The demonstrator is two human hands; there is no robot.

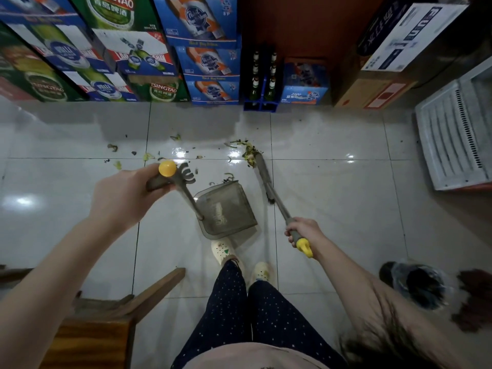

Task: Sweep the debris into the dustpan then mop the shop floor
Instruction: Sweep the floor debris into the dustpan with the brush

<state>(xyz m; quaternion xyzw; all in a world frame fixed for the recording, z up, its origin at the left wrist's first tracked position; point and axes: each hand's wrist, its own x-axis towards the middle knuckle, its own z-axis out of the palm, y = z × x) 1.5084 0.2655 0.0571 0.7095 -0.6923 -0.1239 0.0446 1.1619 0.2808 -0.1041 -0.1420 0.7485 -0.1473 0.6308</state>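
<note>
My left hand (125,194) grips the grey, yellow-capped handle (167,169) of a long-handled grey dustpan (226,209), which stands on the white tiled floor just ahead of my feet, its mouth facing away. My right hand (302,233) holds the grey broom handle (279,206) near its yellow end. The broom head (259,166) rests on the tile beyond the pan's right side, against a small pile of green vegetable scraps (249,153). More scraps (114,148) lie scattered on the tiles to the left, and a few bits lie at the pan's mouth (227,178).
Stacked beer cartons (207,62) and a crate of bottles (262,83) line the far wall. A white louvred appliance (455,139) sits at right. A wooden chair (111,312) stands by my left leg, and a lined bin (418,286) at lower right.
</note>
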